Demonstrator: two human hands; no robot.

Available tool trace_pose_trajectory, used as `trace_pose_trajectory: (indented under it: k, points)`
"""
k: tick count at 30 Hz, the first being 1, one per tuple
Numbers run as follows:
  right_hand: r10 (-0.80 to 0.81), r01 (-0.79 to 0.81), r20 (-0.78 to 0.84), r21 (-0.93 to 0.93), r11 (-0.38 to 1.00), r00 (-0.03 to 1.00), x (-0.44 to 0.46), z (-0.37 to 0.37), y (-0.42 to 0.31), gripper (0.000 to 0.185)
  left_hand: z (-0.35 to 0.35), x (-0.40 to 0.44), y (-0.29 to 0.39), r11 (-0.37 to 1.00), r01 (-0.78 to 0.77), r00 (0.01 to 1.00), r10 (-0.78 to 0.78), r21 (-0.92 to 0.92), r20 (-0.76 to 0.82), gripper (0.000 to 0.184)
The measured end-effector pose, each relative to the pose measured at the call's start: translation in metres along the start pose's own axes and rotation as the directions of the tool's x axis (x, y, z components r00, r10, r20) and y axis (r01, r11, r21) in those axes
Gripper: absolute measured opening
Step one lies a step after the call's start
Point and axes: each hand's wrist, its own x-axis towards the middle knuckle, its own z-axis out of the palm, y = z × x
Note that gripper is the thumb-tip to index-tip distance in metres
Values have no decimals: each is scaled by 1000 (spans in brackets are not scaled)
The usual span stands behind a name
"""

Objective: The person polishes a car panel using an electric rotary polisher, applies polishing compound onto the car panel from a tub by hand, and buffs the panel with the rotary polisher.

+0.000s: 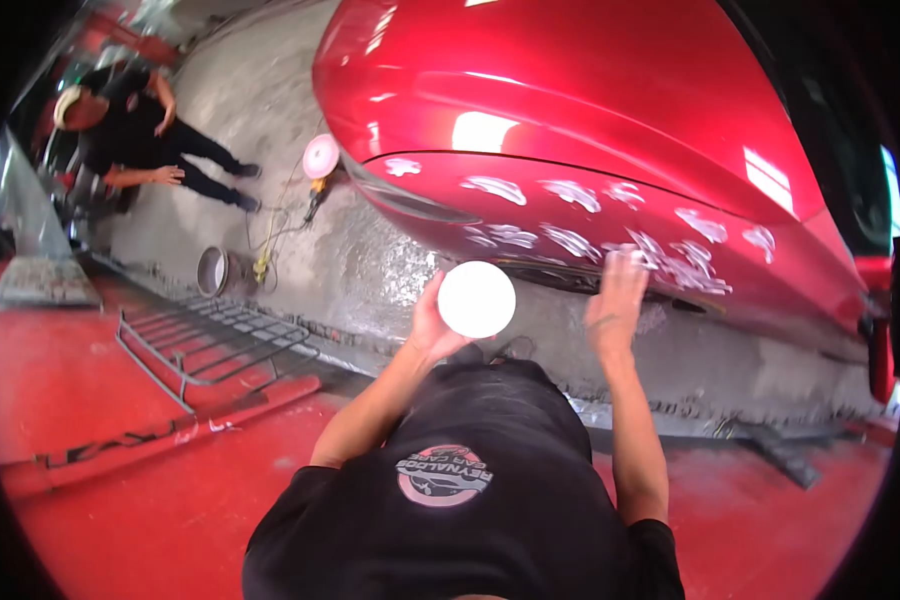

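Note:
My left hand [432, 318] grips a round white object [477, 299] in front of my waist, perhaps a tub; its bright face is washed out and shows no detail. My right hand [615, 298] is raised at the side of the red car [580, 110], fingers stretched out and a little blurred. White stuff covers its fingertips, which are at or very near the painted panel. Several white smears [570, 193] of paste dot the fender around the hand, thickest just right of the fingers. The car's headlight [410, 195] lies to the left of them.
A person [135, 125] in dark clothes stands at the upper left. A polisher with a pink pad [321, 156] and yellow body lies on the wet floor, its cord trailing. Nearby are a bucket [212, 271] and a metal rack [215, 340]. The car's mirror [878, 330] juts out at right.

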Motion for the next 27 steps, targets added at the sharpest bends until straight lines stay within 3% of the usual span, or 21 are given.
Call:
trace_pose_trajectory:
  k: [2, 4, 6, 7, 9, 10, 13, 15, 16, 18, 19, 21, 22, 26, 27]
  points:
    - [-298, 297, -2, 104, 949, 954, 16, -3, -50, 89, -12, -12, 2, 1000, -17, 1000, 17, -13, -13, 75]
    - [-466, 466, -19, 79, 881, 885, 47, -16, -95, 80, -28, -25, 6, 996, -68, 996, 71, -54, 61, 74]
    - [-587, 587, -17, 3, 810, 810, 81, -3, -116, 73, -43, -37, 11, 992, -107, 994, 108, -73, 8, 74]
    - [-598, 598, -8, 6, 801, 801, 93, 13, -121, 73, -48, -45, 13, 987, -144, 989, 141, -71, -45, 74]
    - [-620, 640, 160, -170, 749, 768, 119, 33, -143, 66, -57, -61, 19, 977, -190, 981, 184, -96, -63, 74]
    - [-637, 668, 228, -103, 737, 737, 125, 30, -161, 63, -60, -65, 26, 969, -221, 974, 213, -112, -78, 75]
    - [-740, 748, 134, -29, 663, 660, 144, 21, -200, 62, -77, -74, 37, 955, -265, 957, 243, -132, -159, 76]
    - [-603, 622, 156, -125, 773, 782, 175, 43, -217, 63, -83, -72, 49, 955, -269, 960, 254, -126, -121, 77]
    - [-654, 656, 108, -260, 709, 749, 183, 45, -218, 64, -86, -70, 59, 953, -281, 958, 273, -112, -81, 77]
    - [-622, 618, 258, 105, 779, 740, 173, 21, -235, 66, -87, -64, 81, 950, -294, 952, 282, -103, -119, 76]
    - [-629, 624, 281, 117, 772, 725, 162, 4, -242, 66, -88, -64, 86, 947, -305, 944, 287, -99, -164, 76]
    - [-834, 716, 145, 449, 535, 532, 144, -24, -249, 76, -91, -57, 106, 947, -302, 947, 285, -107, -151, 74]
    - [-855, 691, 111, 541, 479, 506, 130, -31, -257, 79, -88, -54, 115, 949, -295, 948, 276, -109, -160, 74]
    - [-823, 690, 248, 453, 564, 510, 107, -12, -293, 75, -84, -43, 147, 968, -195, 980, 187, -160, -62, 77]
    - [-819, 686, 167, 471, 555, 548, 107, -9, -299, 72, -86, -42, 154, 978, -187, 982, 184, -88, -41, 77]
